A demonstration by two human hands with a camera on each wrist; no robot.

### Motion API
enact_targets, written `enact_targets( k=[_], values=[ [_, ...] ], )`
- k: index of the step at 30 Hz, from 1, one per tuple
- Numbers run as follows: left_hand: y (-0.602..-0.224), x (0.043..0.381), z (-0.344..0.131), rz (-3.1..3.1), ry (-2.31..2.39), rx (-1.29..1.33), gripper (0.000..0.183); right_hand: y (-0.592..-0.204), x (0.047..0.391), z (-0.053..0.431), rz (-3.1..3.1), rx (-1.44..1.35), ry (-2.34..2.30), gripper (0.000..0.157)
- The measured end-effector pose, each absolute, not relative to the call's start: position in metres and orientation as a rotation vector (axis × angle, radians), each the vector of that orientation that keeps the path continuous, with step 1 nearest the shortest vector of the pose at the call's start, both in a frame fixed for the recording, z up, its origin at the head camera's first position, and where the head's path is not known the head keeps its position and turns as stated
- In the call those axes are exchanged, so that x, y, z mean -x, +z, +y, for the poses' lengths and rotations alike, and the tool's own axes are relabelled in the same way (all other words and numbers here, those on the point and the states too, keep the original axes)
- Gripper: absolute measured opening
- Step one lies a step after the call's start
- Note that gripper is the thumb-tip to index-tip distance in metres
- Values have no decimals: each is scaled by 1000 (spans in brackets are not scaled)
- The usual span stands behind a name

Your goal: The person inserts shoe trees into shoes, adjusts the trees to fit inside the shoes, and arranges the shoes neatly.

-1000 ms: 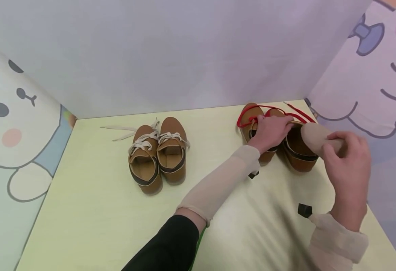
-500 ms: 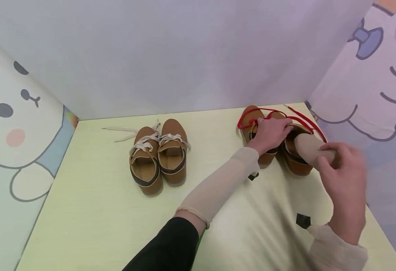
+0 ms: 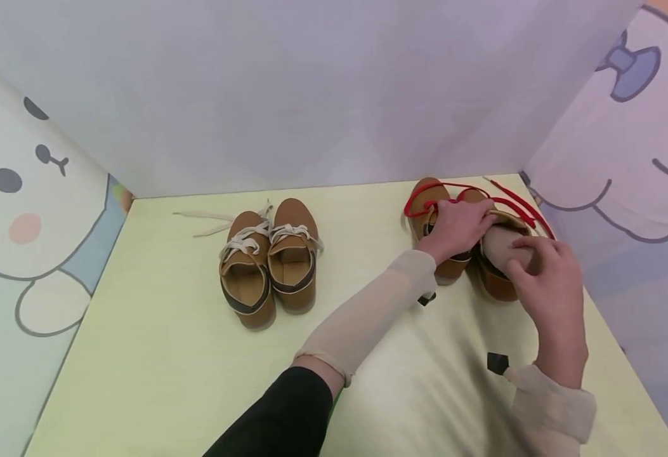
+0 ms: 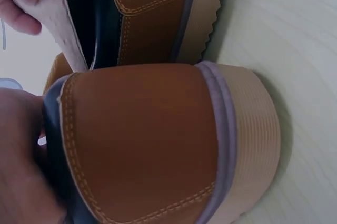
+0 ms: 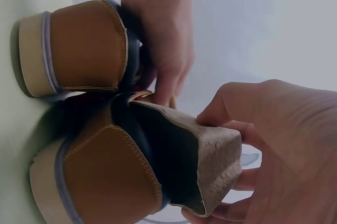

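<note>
My right hand (image 3: 553,292) pinches the rear end of a rough beige shoe insert (image 3: 498,247). Its rounded front lies inside the opening of a brown shoe (image 3: 498,289); in the right wrist view the insert (image 5: 218,166) looks hollow, its rear end out of the shoe. My left hand (image 3: 456,227) reaches over the neighbouring brown shoe (image 5: 87,48), fingertips gripping the tongue at the front of the first shoe's opening. That grip is partly hidden. Loose red laces (image 3: 519,212) trail from this pair.
A second brown pair with white laces (image 3: 265,254) stands left of centre on the pale yellow table (image 3: 157,355). A plain wall hanging (image 3: 311,95) rises behind, and printed cartoon panels flank both sides.
My right hand has moved left with the shoe insert, bringing its front into the right-hand shoe. The left hand stays at that shoe's tongue.
</note>
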State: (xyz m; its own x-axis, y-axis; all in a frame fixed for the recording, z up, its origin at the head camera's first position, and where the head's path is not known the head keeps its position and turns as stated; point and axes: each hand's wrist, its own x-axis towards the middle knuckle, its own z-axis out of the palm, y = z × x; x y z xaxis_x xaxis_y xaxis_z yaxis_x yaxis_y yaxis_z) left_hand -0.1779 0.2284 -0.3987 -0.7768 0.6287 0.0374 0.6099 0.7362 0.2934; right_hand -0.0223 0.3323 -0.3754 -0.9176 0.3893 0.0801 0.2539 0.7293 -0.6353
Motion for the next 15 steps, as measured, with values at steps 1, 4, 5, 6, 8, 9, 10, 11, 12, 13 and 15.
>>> enact_targets(
  k=[1, 4, 5, 6, 8, 9, 10, 11, 12, 13, 15],
  values=[
    [-399, 177, 228, 2863, 455, -1024, 26, -376, 24, 332, -2731, 527, 955, 38],
    [-398, 176, 228, 2855, 463, -1010, 26, -377, 29, 333, -2763, 545, 938, 40],
    [-398, 176, 227, 2854, 462, -1005, 27, -378, 30, 332, -2769, 541, 928, 40],
    [-398, 176, 227, 2851, 461, -1007, 27, -378, 32, 332, -2778, 535, 917, 40],
    [-397, 177, 225, 2839, 461, -1018, 28, -380, 35, 333, -2791, 510, 893, 40],
    [-396, 177, 225, 2826, 469, -1021, 28, -380, 36, 332, -2792, 494, 881, 40],
    [-395, 178, 224, 2808, 482, -1023, 27, -381, 37, 332, -2794, 480, 872, 40],
    [-395, 178, 223, 2791, 492, -1028, 27, -382, 39, 332, -2795, 470, 864, 41],
    [-394, 178, 222, 2774, 503, -1032, 27, -383, 40, 332, -2797, 462, 855, 42],
    [-393, 179, 221, 2757, 513, -1033, 27, -384, 41, 332, -2797, 453, 846, 43],
    [-393, 179, 220, 2731, 532, -1032, 27, -385, 44, 332, -2803, 446, 833, 46]
  ],
)
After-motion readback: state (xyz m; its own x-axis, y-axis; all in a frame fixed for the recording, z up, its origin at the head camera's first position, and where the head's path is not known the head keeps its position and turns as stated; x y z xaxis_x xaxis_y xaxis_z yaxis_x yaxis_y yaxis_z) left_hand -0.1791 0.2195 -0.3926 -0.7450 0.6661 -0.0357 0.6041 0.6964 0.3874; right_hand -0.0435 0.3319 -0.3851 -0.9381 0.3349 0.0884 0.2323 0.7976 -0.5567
